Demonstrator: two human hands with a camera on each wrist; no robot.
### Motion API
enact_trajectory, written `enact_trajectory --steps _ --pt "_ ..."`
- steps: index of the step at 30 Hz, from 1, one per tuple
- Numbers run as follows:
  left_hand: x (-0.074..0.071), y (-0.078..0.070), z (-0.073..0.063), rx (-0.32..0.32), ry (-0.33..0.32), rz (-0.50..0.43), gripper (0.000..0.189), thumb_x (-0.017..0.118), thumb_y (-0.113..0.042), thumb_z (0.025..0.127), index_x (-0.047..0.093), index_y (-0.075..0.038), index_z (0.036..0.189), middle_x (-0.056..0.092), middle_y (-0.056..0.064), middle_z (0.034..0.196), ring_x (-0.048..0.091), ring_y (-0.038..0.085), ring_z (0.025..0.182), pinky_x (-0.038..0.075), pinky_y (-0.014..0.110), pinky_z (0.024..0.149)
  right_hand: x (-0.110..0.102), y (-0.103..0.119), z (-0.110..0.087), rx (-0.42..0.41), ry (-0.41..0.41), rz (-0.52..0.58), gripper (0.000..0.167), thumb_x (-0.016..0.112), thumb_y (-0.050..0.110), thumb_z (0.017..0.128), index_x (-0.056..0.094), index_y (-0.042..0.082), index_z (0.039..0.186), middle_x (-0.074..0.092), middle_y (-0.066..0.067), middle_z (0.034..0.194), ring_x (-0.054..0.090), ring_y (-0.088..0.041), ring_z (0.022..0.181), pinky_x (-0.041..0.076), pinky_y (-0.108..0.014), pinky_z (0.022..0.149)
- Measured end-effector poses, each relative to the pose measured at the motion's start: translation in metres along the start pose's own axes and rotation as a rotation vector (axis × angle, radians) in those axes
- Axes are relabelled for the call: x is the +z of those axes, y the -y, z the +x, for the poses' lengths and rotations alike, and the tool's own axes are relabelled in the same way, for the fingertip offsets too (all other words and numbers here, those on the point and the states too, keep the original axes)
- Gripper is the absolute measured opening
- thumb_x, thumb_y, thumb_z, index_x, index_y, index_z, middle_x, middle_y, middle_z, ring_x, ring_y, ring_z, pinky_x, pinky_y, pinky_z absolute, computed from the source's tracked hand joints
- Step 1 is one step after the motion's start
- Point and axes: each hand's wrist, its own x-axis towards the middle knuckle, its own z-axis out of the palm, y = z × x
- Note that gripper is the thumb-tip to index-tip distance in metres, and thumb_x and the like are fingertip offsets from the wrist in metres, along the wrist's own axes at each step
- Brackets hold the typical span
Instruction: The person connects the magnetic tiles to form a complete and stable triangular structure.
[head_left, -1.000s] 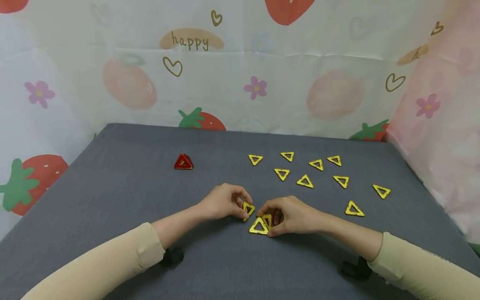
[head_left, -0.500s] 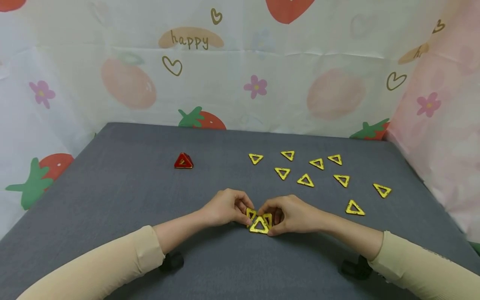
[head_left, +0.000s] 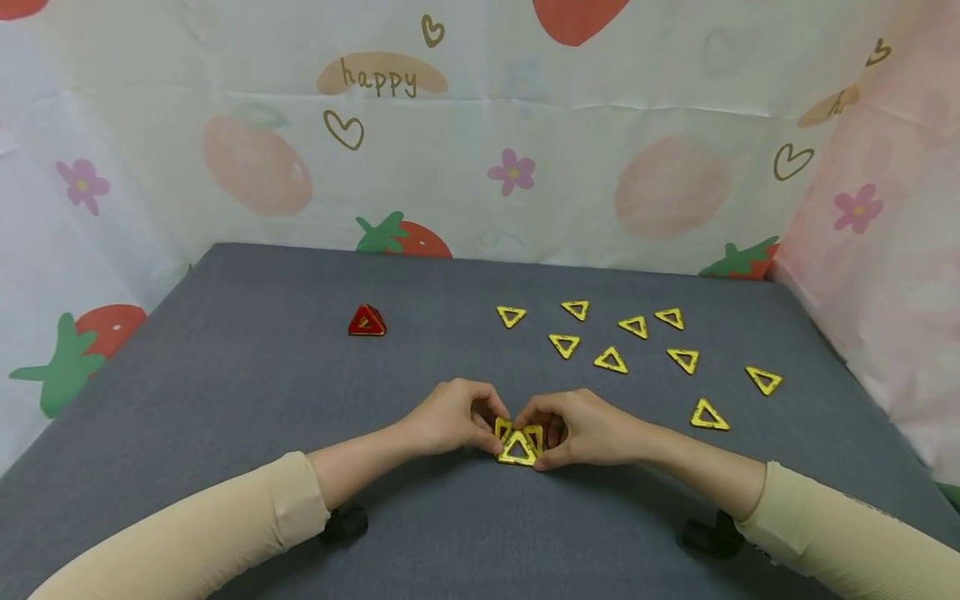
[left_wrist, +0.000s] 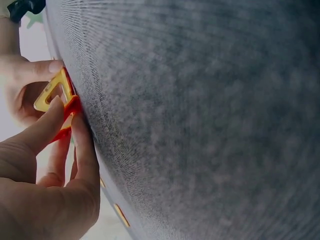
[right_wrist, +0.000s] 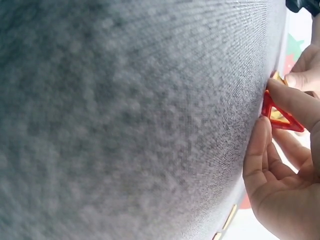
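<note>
L hand (head_left: 453, 417): thumb + fingertips pinching left triangle (head_left: 498, 427).
R hand (head_left: 585, 429): pinching right triangle (head_left: 539, 437); thumb tip nr front triangle's R corner.
Front triangle (head_left: 516, 461): btwn both hands' fingertips, apex up/away from person, base edge approx L–R, twd person; exact tilt n/c.
Side triangles: just behind front one, L & R; edge contact n/c.
Loose yellow triangles (head_left: 611, 367): 9, flat, beyond + R of hands, pointing var. ways.
Red pyramid (head_left: 367, 322): far L, well apart.
Under all: grey cloth (head_left: 420, 533).
</note>
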Motion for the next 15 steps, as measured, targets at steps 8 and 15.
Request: enact_trajectory --steps 8,15 --pt "0.0006 0.0011 0.0009 0.013 -0.005 0.019 0.028 0.084 -0.007 0.076 0.071 -0.007 0.1 0.074 0.009 0.101 0.071 0.009 0.08 0.056 0.022 0.067 0.0004 0.0004 0.0 0.002 -0.01 -0.007 0.04 0.082 0.021 0.08 0.065 0.018 0.116 0.068 0.003 0.093 0.06 -0.001 0.071 0.054 -0.022 0.065" --pt "0.0013 0.0012 0.0005 0.033 0.003 0.015 0.029 0.084 -0.006 0.075 0.072 -0.009 0.101 0.074 0.008 0.1 0.072 0.009 0.079 0.056 0.022 0.066 0.0007 -0.0003 0.0003 -0.005 -0.026 -0.013 0.044 0.083 0.021 0.079 0.062 0.016 0.118 0.066 0.001 0.092 0.061 -0.001 0.072 0.054 -0.021 0.065"
